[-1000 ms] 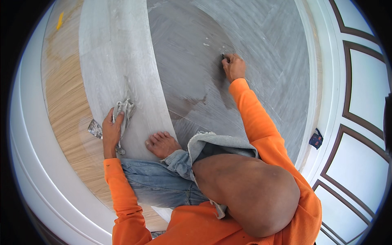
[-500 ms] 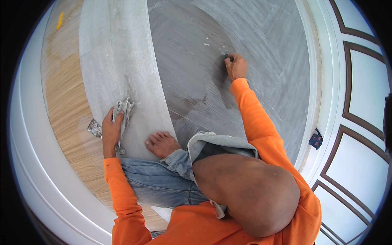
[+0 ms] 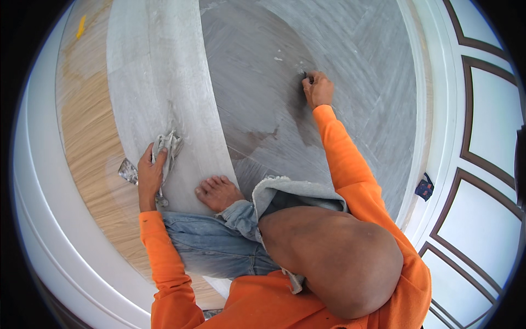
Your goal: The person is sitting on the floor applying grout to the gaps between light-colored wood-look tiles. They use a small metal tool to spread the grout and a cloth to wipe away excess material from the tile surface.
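My left hand (image 3: 149, 175) is closed around a crumpled, dirty whitish rag (image 3: 169, 149), low over a pale grey plank. From under that hand, on its left side, sticks out a flat speckled metal blade (image 3: 128, 171), like a scraper's; whether the fingers hold it too is hidden. Out ahead on the right, my right hand (image 3: 318, 89) pinches a small dark piece (image 3: 307, 77) against the grey wood-patterned floor (image 3: 263, 66). What that piece is cannot be made out. Small white flecks and a damp-looking darker patch lie around it.
My bare foot (image 3: 219, 193) rests on the pale plank strip (image 3: 156, 60), beside the grey floor. Tan wood-grain boards (image 3: 90, 137) run along the left. At the right, a small dark blue item (image 3: 424, 187) sits by white panelling (image 3: 490, 109) with brown trim.
My right hand has shifted very slightly to the right with the dark piece. My left hand and the rag stay almost where they were.
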Motion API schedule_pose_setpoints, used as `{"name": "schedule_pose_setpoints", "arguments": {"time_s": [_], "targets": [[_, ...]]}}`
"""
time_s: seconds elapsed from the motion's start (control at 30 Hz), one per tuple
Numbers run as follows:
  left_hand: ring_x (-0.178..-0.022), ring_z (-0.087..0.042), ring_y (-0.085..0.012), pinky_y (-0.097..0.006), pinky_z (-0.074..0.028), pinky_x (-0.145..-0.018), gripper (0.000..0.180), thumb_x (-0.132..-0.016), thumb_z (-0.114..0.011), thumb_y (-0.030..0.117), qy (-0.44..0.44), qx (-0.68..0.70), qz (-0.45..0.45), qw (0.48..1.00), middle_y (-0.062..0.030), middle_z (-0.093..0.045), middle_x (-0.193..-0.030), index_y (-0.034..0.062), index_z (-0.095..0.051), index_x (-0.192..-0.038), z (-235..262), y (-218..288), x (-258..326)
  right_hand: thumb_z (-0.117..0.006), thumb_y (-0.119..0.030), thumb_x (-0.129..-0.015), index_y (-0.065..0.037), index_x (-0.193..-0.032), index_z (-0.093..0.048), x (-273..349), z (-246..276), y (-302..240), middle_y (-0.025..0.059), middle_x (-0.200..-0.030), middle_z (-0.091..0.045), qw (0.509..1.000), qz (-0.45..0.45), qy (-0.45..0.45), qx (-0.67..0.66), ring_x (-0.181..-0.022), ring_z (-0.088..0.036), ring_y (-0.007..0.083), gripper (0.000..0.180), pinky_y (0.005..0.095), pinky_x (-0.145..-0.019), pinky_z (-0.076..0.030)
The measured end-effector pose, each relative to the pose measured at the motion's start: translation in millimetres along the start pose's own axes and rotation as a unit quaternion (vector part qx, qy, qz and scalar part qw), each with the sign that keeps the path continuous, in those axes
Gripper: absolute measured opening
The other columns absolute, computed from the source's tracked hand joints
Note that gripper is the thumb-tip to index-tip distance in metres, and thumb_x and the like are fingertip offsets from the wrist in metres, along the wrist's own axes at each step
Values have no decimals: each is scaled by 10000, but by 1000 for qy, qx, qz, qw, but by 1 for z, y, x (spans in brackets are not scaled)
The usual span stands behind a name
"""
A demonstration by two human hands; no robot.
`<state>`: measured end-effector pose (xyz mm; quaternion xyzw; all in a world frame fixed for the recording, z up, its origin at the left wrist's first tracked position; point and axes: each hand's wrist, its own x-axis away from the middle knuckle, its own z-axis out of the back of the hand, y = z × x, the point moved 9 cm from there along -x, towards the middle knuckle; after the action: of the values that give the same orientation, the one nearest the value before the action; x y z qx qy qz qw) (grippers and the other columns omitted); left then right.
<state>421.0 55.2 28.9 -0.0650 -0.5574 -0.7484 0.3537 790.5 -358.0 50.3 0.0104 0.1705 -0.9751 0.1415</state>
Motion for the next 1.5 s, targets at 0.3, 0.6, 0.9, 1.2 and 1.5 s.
{"name": "schedule_pose_setpoints", "arguments": {"time_s": [0.3,0.6,0.9,1.2,1.5], "targets": [[-1022,-671,-182,-330,-520,-932,448,-1052,-677,305,8,-5,-3,1000,-136,-769,-1123,-42,-686,-1333,1,2,1,-700,-154,-897,-19,-1058,-785,-1,4,0,213,-1102,-758,1000,8,-7,5,-1017,-724,392,226,473,-905,-569],[-1034,-690,-208,-347,-524,-944,455,-1048,-662,305,11,-27,-6,1000,-157,-773,-1141,-45,-682,-1338,1,5,0,-708,-175,-885,-35,-1064,-789,-9,-1,3,202,-1079,-753,1000,-15,-5,3,-984,-721,404,241,476,-883,-567],[-1028,-685,-216,-347,-521,-946,455,-1042,-667,301,15,-34,-5,999,-165,-770,-1123,-53,-681,-1328,3,5,2,-712,-195,-887,-40,-1069,-791,-5,-4,-11,198,-1057,-754,1000,17,-15,5,-961,-725,391,252,476,-881,-567],[-1027,-675,-207,-345,-517,-951,436,-1050,-665,299,15,-19,-2,1000,-161,-769,-1125,-43,-686,-1320,1,6,2,-715,-186,-888,-36,-1083,-782,-5,-6,-3,195,-1053,-750,1000,23,6,-12,-966,-721,400,254,482,-890,-567],[-1042,-690,-230,-356,-521,-958,455,-1049,-665,311,-4,-12,-10,1000,-166,-771,-1143,-45,-680,-1332,-2,3,-2,-696,-181,-899,-22,-1099,-772,-11,-2,3,215,-1064,-743,1000,-20,2,-14,-1000,-712,417,266,492,-905,-560]]}}
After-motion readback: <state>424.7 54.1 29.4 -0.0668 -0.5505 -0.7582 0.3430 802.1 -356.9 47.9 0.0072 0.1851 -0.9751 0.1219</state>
